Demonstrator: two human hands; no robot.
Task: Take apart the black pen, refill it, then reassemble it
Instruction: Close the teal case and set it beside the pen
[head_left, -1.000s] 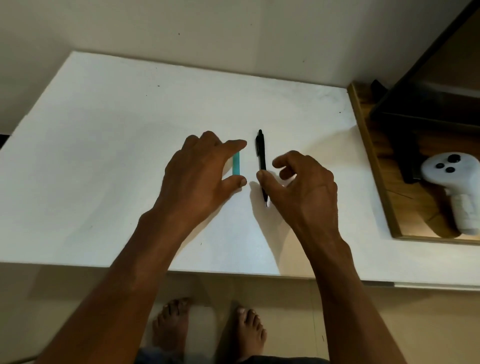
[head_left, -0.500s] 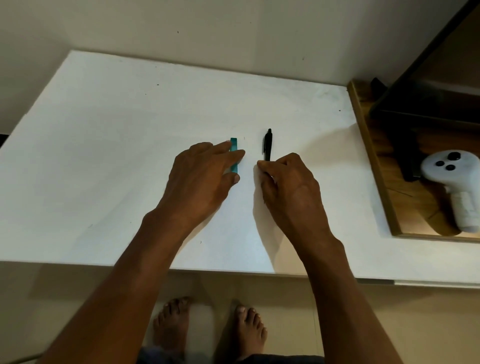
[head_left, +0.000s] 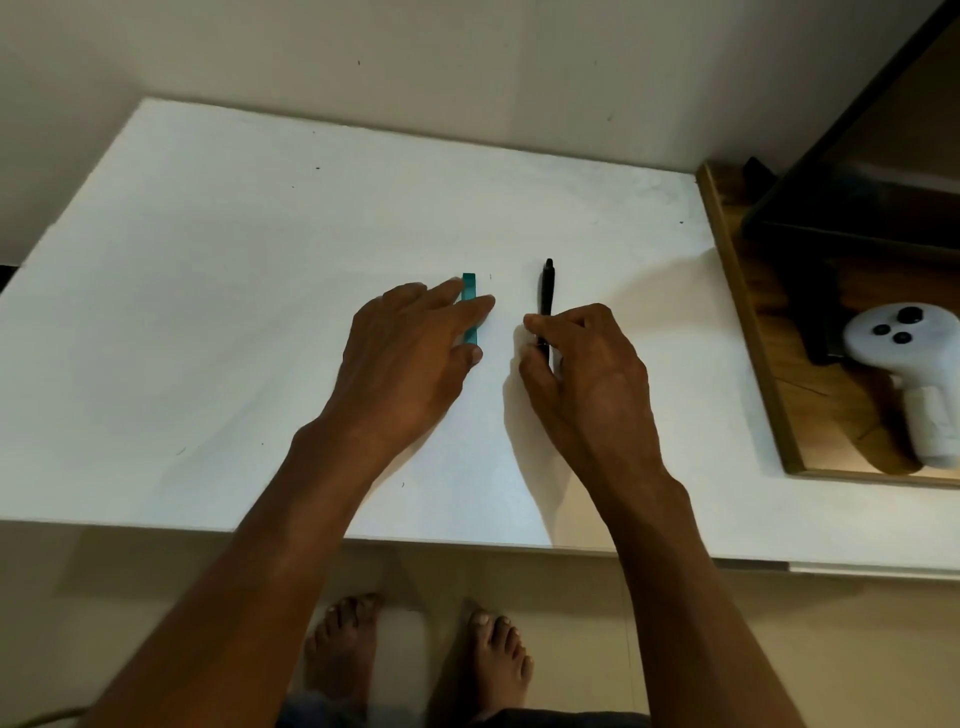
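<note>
Two hands work mid-tabletop (head_left: 208, 291), with open white surface to the left, rear and front.
Black pen (head_left: 546, 291) lies flat, long axis front-to-back, one end pointing at the rear wall. Right hand (head_left: 587, 374) pinches its near half. Left hand (head_left: 410, 358) rests spread over the parallel teal piece (head_left: 469, 291). Wooden tray (head_left: 737, 291) borders the right edge.

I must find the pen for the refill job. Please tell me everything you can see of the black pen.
The black pen is slim, looks like dark plastic, and appears still in one piece. It lies flat on the white table, pointing away from the person. Its far end is free; its near part is hidden under the right hand, whose fingers close on it. The teal piece lies apart, to its left.
</note>
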